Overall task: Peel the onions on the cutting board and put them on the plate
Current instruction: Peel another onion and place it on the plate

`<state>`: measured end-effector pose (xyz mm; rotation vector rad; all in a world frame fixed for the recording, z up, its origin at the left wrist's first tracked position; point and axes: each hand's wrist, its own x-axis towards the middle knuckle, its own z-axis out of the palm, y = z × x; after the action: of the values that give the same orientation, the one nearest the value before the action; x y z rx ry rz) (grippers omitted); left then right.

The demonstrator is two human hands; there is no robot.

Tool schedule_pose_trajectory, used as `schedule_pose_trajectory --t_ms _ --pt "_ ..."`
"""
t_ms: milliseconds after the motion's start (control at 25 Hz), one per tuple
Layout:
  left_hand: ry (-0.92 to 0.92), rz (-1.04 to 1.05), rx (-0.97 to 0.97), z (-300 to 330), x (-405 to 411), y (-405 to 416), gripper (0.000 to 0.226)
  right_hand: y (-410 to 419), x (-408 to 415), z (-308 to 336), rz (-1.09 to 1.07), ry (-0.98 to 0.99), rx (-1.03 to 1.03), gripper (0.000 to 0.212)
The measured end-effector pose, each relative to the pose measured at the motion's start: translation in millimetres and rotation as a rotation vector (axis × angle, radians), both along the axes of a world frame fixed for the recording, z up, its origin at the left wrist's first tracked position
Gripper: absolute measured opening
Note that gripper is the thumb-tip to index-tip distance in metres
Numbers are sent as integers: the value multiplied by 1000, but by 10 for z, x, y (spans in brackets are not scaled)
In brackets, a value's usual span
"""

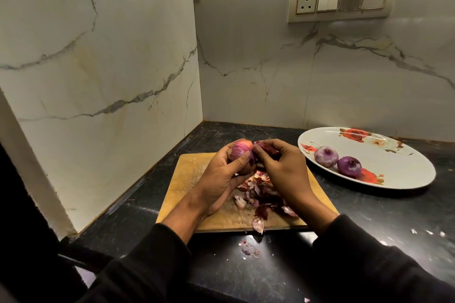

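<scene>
Left hand (222, 174) around onion (240, 152), peels (261, 194) beneath.

Dim, warm light overall, brightest on the marble wall (98, 56) up and left of the cutting board (187, 179). Below the board, the black counter (246, 265) throws back small white glints. Sleeves at the bottom sink into near-black. Wide-angle bending shows: the wall edges lean outward away from the board. The picture looks soft and slightly smeared, detail muddy in the shadows.
</scene>
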<state>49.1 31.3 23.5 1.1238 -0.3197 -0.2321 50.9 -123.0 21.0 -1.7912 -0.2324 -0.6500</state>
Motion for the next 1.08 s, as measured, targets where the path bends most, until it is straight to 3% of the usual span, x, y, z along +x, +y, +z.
schedule_pose_trajectory --t_ms 120,320,480,920,1000,1080 --pt "-5 -4 17 -15 10 11 48 -2 -7 13 57 35 98 11" --pt "-15 -7 15 -30 13 0 54 37 -48 -31 -91 -81 -84 10" --pt "-17 -21 -9 -33 20 -8 55 76 -63 -21 -160 -111 -68 9" --pt "-35 -29 -64 7 1 -13 57 55 -85 39 211 289 523 14" --pt "-64 -16 -15 -4 11 -12 59 34 -78 40 163 262 466 13" --pt "-112 17 100 -14 42 -3 66 13 -67 30 33 167 264 11"
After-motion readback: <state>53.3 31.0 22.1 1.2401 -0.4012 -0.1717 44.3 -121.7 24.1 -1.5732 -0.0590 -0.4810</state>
